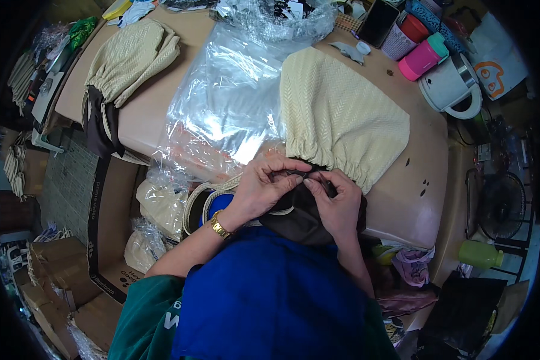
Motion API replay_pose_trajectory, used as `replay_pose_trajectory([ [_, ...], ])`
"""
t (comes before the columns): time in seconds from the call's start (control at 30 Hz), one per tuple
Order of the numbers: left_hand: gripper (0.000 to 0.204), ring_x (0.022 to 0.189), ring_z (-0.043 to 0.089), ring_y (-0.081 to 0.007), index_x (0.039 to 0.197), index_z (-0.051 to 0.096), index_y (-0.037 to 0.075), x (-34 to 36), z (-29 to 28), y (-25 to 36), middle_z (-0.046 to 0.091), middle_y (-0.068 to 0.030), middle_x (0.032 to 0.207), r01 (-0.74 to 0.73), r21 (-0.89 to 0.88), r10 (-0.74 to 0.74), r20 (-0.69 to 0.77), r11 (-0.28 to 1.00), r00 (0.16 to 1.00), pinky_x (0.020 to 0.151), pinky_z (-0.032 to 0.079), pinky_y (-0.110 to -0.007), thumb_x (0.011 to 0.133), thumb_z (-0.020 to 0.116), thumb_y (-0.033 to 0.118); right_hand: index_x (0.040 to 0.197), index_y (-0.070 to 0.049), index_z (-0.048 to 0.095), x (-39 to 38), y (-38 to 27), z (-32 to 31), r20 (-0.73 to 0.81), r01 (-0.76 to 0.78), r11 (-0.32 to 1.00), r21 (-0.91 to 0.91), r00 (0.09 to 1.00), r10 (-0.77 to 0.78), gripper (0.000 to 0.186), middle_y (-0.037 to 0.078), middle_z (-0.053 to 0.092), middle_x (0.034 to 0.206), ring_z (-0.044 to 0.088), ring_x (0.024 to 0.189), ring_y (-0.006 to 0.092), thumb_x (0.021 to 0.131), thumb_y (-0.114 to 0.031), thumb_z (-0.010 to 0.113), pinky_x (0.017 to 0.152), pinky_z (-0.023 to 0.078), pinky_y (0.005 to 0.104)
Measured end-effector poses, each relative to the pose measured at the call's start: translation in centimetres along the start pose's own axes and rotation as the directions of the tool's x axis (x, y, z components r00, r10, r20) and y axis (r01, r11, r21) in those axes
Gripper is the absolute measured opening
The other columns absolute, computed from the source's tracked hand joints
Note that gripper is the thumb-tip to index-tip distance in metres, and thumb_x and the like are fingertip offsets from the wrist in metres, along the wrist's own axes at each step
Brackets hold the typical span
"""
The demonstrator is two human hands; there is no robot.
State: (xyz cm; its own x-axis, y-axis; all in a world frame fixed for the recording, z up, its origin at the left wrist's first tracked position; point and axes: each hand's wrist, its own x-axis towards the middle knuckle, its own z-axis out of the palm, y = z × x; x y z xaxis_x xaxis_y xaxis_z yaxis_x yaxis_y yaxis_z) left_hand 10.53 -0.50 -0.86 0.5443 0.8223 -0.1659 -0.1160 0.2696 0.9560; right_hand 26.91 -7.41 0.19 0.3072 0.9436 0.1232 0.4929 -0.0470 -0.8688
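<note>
A cream woven fabric bag (pixel 342 108) with a gathered edge lies on the table, and its dark brown cloth part (pixel 300 216) hangs over the near edge toward my lap. My left hand (pixel 269 183), with a gold watch on the wrist, pinches the dark cloth at the gathered seam. Close beside it, my right hand (pixel 337 204) pinches the same cloth, the fingertips of both hands almost meeting. Whatever fine detail lies between the fingertips is too small to make out. Cream cord loops (pixel 201 207) hang by my left forearm.
A similar cream and brown bag (pixel 129 66) lies at the table's left. Clear plastic sheeting (pixel 222 108) covers the middle. A pink bottle (pixel 423 58), white electric kettle (pixel 450 84) and phone (pixel 378 23) stand far right. Cardboard boxes (pixel 66 270) are at left, a fan (pixel 501 204) at right.
</note>
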Motion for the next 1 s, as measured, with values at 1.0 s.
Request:
replay_pose_trajectory([
  [1.0, 0.006, 0.077, 0.06, -0.0066, 0.092, 0.07, 0.002, -0.1, 0.2, -2.9, 0.066, -0.0018, 0.086, -0.222, 0.239, 0.255, -0.116, 0.945, 0.96, 0.071, 0.049, -0.022, 0.088, 0.074, 0.004, 0.102, -0.006, 0.069, -0.9, 1.8, 0.8, -0.192, 0.386, 0.847, -0.367, 0.859, -0.474, 0.026, 0.008, 0.062, 0.091, 0.064, 0.078, 0.0256, 0.079, -0.014, 0.078, 0.067, 0.05, 0.0375],
])
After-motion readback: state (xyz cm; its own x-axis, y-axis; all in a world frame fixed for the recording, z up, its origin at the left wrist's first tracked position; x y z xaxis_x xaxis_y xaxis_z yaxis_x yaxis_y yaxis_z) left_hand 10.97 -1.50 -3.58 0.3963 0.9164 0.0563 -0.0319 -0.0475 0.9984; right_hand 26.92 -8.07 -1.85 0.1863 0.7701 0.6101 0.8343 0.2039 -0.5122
